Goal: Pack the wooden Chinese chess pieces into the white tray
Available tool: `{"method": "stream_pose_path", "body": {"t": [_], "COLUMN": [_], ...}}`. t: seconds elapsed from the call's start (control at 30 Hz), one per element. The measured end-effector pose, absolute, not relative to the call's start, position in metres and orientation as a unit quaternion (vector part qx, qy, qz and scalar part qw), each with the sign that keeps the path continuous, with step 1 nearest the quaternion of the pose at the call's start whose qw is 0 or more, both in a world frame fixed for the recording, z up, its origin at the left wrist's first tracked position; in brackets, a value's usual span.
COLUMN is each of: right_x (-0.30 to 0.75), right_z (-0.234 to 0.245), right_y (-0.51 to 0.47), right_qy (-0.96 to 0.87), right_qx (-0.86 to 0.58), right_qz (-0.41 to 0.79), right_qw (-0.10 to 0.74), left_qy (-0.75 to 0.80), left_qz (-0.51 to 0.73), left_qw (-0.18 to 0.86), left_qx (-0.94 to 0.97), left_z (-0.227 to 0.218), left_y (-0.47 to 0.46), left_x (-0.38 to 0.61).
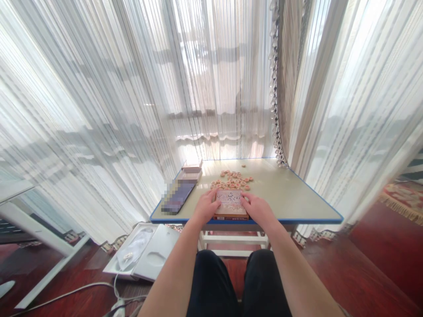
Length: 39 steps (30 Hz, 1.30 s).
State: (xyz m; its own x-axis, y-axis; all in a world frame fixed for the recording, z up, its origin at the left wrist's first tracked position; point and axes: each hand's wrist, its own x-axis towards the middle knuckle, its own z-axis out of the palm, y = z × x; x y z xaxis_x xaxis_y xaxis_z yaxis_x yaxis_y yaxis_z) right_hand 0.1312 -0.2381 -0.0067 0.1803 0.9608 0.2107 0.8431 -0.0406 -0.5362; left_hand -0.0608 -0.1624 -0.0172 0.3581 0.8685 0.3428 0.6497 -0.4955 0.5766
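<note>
A flat cardboard box with a pale printed lid and a reddish-brown front side is at the near edge of the table. My left hand grips its left side, thumb over the lid. On the opposite side, my right hand holds the box with its fingers at the upper right corner. Just beyond the box lie many round wooden pieces, which look like Chinese chess pieces, loosely scattered. One piece sits apart, farther back. Whether the box rests on the table or is slightly raised, I cannot tell.
The pale table has a blue rim. At its left stand a dark phone-like slab, partly pixelated, and a shallow open box. Curtains hang behind. An open white box and cables lie on the floor at left.
</note>
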Motion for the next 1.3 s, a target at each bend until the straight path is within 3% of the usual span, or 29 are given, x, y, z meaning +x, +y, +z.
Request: {"method": "stream_pose_path", "body": {"t": [0.17,0.33,0.67,1.3], "right_x": [0.130,0.129,0.135,0.147], "right_z": [-0.017,-0.023,-0.025,-0.025], "right_y": [-0.244,-0.247,-0.249,-0.251], "right_qy": [-0.634,-0.655,-0.672,-0.706], "right_qx": [-0.698,-0.668,-0.653,-0.606], "right_qz": [0.108,0.089,0.097,0.170], "right_qw": [0.315,0.341,0.334,0.325], "left_qy": [0.465,0.488,0.500,0.515], "left_qz": [0.319,0.304,0.279,0.314], "left_qw": [0.230,0.220,0.139,0.168], "left_qx": [0.793,0.789,0.808,0.780], "left_z": [-0.021,-0.018,-0.013,-0.017], "left_y": [-0.155,-0.156,-0.169,-0.167], "left_x": [-0.064,-0.060,-0.055,-0.052]}}
